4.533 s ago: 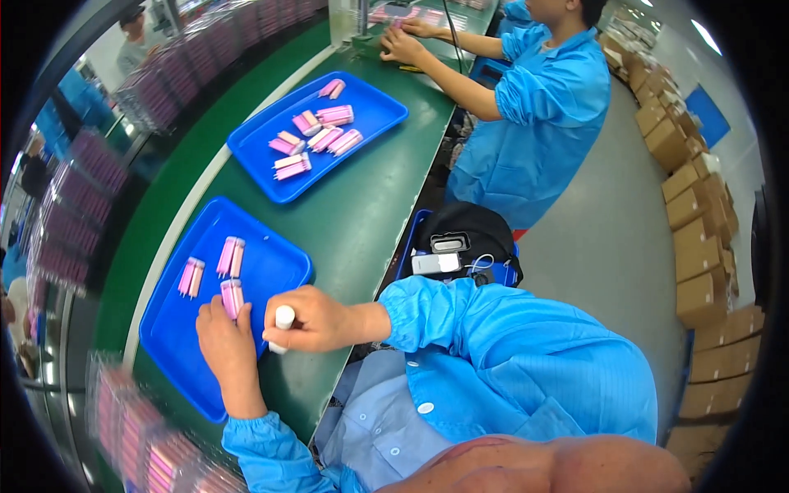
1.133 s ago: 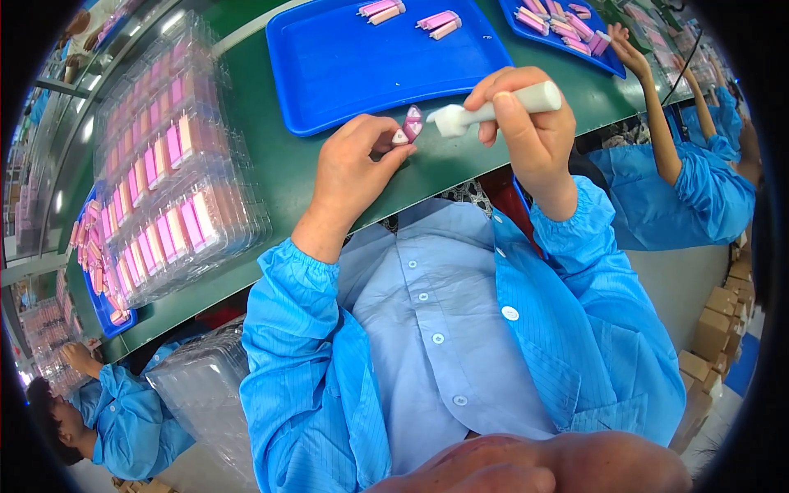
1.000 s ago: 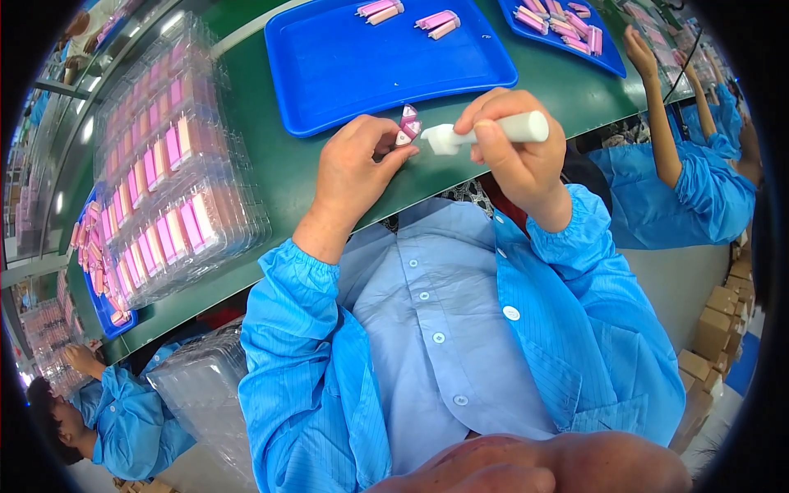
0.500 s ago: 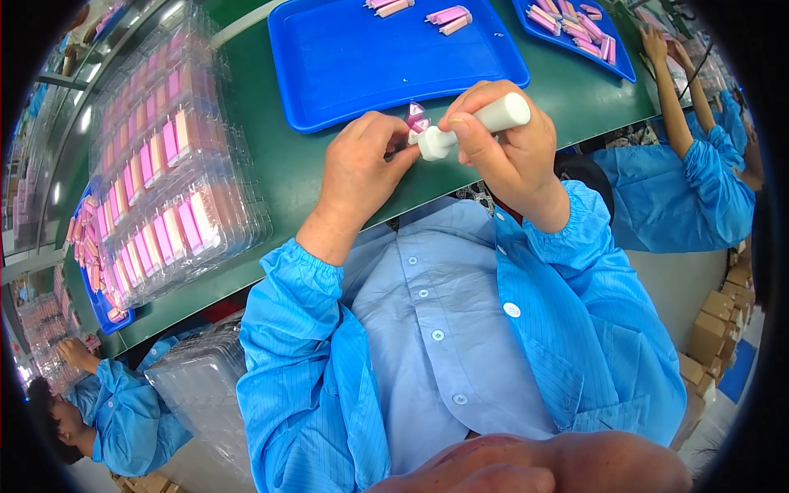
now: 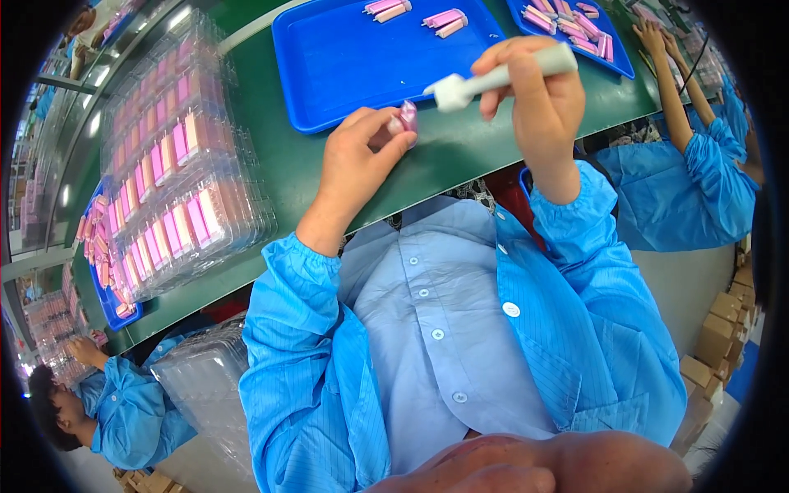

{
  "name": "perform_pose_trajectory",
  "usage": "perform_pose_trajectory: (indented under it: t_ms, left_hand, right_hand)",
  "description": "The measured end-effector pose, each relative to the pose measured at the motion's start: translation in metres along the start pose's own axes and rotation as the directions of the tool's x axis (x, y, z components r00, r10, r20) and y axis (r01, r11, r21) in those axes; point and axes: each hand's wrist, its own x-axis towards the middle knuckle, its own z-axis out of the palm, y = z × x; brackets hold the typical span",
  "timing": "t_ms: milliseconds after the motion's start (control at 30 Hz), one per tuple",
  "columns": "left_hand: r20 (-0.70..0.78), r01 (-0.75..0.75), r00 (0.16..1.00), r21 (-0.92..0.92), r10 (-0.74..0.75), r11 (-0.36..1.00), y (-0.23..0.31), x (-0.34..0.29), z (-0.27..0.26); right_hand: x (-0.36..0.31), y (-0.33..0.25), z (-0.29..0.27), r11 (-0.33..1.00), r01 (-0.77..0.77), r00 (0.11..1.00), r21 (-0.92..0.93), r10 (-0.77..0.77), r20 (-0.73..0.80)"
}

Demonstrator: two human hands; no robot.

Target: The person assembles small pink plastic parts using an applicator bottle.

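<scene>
Between the fingertips of my left hand (image 5: 355, 160) is a small pink and whitish piece with a shiny clear surface (image 5: 408, 117); most of it is hidden by the fingers. My right hand (image 5: 544, 111) grips a white tool with a thick round handle and a blocky white head (image 5: 450, 93). The tool's head points left, raised and apart from the pink piece, over the near right part of a blue tray (image 5: 353, 62). Toward the tray's far edge lie a few pink and cream sticks in small groups (image 5: 445, 22).
Stacked clear plastic blister trays (image 5: 177, 193) with pink and cream sticks stand on the green table (image 5: 288, 193) at left. A blue tray of loose sticks (image 5: 100, 246) lies beyond them, another (image 5: 588, 31) at far right. Co-workers in blue (image 5: 674, 193) sit on both sides.
My right hand has drawn the white tool up and to the right, away from the pink piece. The left hand still holds the piece, now tilted differently.
</scene>
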Motion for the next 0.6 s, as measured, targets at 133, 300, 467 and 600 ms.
perform_pose_trajectory:
  t_ms: [133, 300, 467, 600]
  left_hand:
    - [0.135, 0.191, 0.979, -0.322, -0.155, 0.927, -0.01, 0.002, -0.004]
    - [0.306, 0.395, 0.918, -0.697, -0.251, 0.598, 0.005, 0.005, -0.014]
    - [0.303, 0.358, 0.931, -0.869, -0.204, 0.343, 0.013, -0.009, -0.029]
    - [0.243, 0.374, 0.925, -0.715, -0.291, 0.591, 0.056, -0.023, -0.053]
  right_hand:
    - [-0.005, 0.019, -0.014, 0.985, -0.154, 0.987, -0.079, 0.157, 0.026]
    - [-0.02, 0.044, -0.015, 0.962, -0.253, 0.965, -0.103, 0.258, 0.039]
    - [-0.025, 0.06, -0.002, 0.973, -0.224, 0.969, -0.06, 0.229, 0.095]
    - [-0.013, 0.084, 0.006, 0.962, -0.271, 0.947, 0.034, 0.26, 0.188]
